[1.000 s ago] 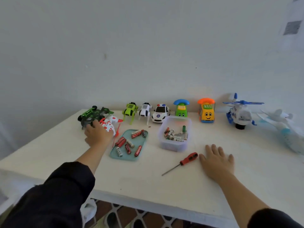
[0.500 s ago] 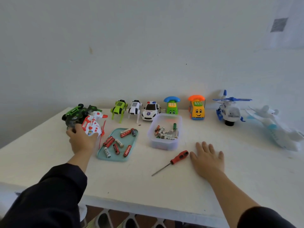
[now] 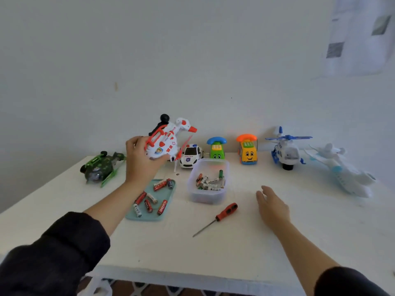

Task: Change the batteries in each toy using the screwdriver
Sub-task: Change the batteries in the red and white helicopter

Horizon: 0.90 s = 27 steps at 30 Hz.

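A white rectangular table (image 3: 245, 253) is carrying everything. The left hand (image 3: 140, 161) is gripping a white-and-red plastic toy helicopter (image 3: 165, 142), holding it above a teal tray of batteries (image 3: 168, 201). The right hand (image 3: 272, 207) is hovering with relaxed, spread fingers just beside a red-handled metal screwdriver (image 3: 222, 214), which is lying on the table.

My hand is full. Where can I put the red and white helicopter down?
Bare table lies along the near edge, in front of the screwdriver and teal tray. It is crowded by the wall, around the police car and clear tub.
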{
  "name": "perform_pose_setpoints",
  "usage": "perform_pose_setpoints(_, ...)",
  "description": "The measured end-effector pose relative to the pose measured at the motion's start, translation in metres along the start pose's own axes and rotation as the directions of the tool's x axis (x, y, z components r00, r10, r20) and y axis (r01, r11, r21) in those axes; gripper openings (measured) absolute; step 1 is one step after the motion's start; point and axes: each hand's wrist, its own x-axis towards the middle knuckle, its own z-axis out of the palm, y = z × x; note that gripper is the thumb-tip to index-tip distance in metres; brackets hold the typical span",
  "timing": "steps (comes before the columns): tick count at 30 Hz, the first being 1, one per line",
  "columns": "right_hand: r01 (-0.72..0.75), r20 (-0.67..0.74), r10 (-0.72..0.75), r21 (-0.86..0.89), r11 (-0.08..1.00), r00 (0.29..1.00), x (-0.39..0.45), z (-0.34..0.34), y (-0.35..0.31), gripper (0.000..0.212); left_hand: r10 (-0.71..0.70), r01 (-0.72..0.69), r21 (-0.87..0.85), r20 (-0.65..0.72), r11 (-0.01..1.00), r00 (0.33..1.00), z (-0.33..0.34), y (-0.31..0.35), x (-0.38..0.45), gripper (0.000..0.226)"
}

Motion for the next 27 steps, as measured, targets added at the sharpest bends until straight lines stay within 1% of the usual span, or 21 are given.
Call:
perform_pose_setpoints(1, -0.007, 0.002, 0.007, 0.122, 0.993, 1.000, 0.002, -0.007, 0.001, 0.043, 0.044, -0.043, -0.024, 0.050, 0.999, 0.998, 0.010, 0.015, -0.006, 0.064)
perform_pose_setpoints(3, -0.012, -0.006, 0.016, 0.347, 0.938, 1.000, 0.002, -0.024, 0.002, 0.042, 0.125, -0.114, -0.087, 0.131, 0.990, 0.983, 0.033, 0.046, -0.021, 0.064)
perform_pose_setpoints(4, -0.003, -0.020, 0.013, 0.420, 0.907, 1.000, 0.003, -0.033, 0.002, 0.040, 0.162, -0.144, -0.112, 0.166, 0.983, 0.973, 0.046, 0.060, -0.030, 0.063)
perform_pose_setpoints(6, 0.029, -0.075, 0.011, 0.511, 0.859, 0.997, 0.003, -0.051, 0.002, 0.036, 0.232, -0.195, -0.168, 0.240, 0.966, 0.943, 0.073, 0.088, -0.049, 0.063)
perform_pose_setpoints(7, 0.057, -0.100, -0.002, 0.544, 0.837, 0.995, 0.003, -0.058, 0.001, 0.034, 0.274, -0.227, -0.198, 0.262, 0.954, 0.925, 0.086, 0.099, -0.059, 0.063)
perform_pose_setpoints(9, 0.117, -0.117, -0.060, 0.572, 0.812, 0.991, -0.002, -0.071, -0.003, 0.029, 0.349, -0.293, -0.232, 0.257, 0.928, 0.901, 0.110, 0.117, -0.079, 0.059)
perform_pose_setpoints(11, 0.145, -0.086, -0.117, 0.576, 0.804, 0.989, -0.009, -0.077, -0.006, 0.030, 0.391, -0.358, -0.166, 0.276, 0.919, 0.878, 0.130, 0.126, -0.099, 0.055)
perform_pose_setpoints(13, 0.117, -0.020, -0.129, 0.577, 0.809, 0.991, -0.015, -0.078, -0.001, 0.032, 0.425, -0.426, -0.074, 0.338, 0.901, 0.840, 0.145, 0.130, -0.118, 0.056)
perform_pose_setpoints(15, 0.079, 0.037, -0.126, 0.597, 0.798, 0.991, -0.020, -0.071, 0.008, 0.032, 0.447, -0.472, -0.030, 0.379, 0.881, 0.810, 0.155, 0.127, -0.131, 0.060)
perform_pose_setpoints(17, 0.063, 0.054, -0.125, 0.637, 0.768, 0.991, -0.025, -0.061, 0.017, 0.031, 0.483, -0.505, -0.049, 0.380, 0.862, 0.789, 0.160, 0.122, -0.135, 0.063)
perform_pose_setpoints(18, 0.067, 0.049, -0.128, 0.647, 0.760, 0.991, -0.028, -0.058, 0.019, 0.041, 0.510, -0.509, -0.115, 0.393, 0.853, 0.765, 0.160, 0.119, -0.135, 0.064)
perform_pose_setpoints(19, 0.075, 0.036, -0.128, 0.638, 0.766, 0.991, -0.028, -0.055, 0.023, 0.057, 0.531, -0.487, -0.216, 0.418, 0.846, 0.737, 0.157, 0.116, -0.134, 0.066)
perform_pose_setpoints(20, 0.092, 0.017, -0.132, 0.628, 0.773, 0.991, -0.029, -0.053, 0.027, 0.067, 0.537, -0.428, -0.326, 0.448, 0.843, 0.715, 0.153, 0.115, -0.133, 0.068)
perform_pose_setpoints(21, 0.116, -0.016, -0.134, 0.610, 0.784, 0.991, -0.029, -0.050, 0.031, 0.068, 0.518, -0.339, -0.416, 0.470, 0.844, 0.715, 0.149, 0.115, -0.131, 0.070)
perform_pose_setpoints(22, 0.142, -0.062, -0.132, 0.601, 0.786, 0.989, -0.028, -0.046, 0.035, 0.063, 0.478, -0.239, -0.477, 0.478, 0.846, 0.737, 0.145, 0.118, -0.128, 0.071)
perform_pose_setpoints(23, 0.148, -0.100, -0.110, 0.592, 0.792, 0.989, -0.029, -0.045, 0.037, 0.053, 0.403, -0.101, -0.532, 0.490, 0.841, 0.773, 0.143, 0.123, -0.125, 0.068)
perform_pose_setpoints(24, 0.138, -0.132, -0.074, 0.596, 0.791, 0.989, -0.030, -0.045, 0.037, 0.041, 0.290, 0.073, -0.566, 0.523, 0.821, 0.802, 0.141, 0.131, -0.122, 0.062)
perform_pose_setpoints(25, 0.108, -0.145, -0.024, 0.607, 0.787, 0.989, -0.030, -0.045, 0.036, 0.031, 0.165, 0.262, -0.582, 0.578, 0.770, 0.799, 0.139, 0.141, -0.118, 0.052)
perform_pose_setpoints(26, 0.093, -0.157, 0.009, 0.633, 0.769, 0.988, -0.030, -0.044, 0.035, 0.028, 0.061, 0.428, -0.568, 0.647, 0.703, 0.760, 0.137, 0.150, -0.113, 0.041)
perform_pose_setpoints(27, 0.082, -0.170, 0.043, 0.664, 0.743, 0.985, -0.029, -0.045, 0.032, 0.035, -0.006, 0.541, -0.534, 0.708, 0.650, 0.706, 0.136, 0.158, -0.109, 0.035)
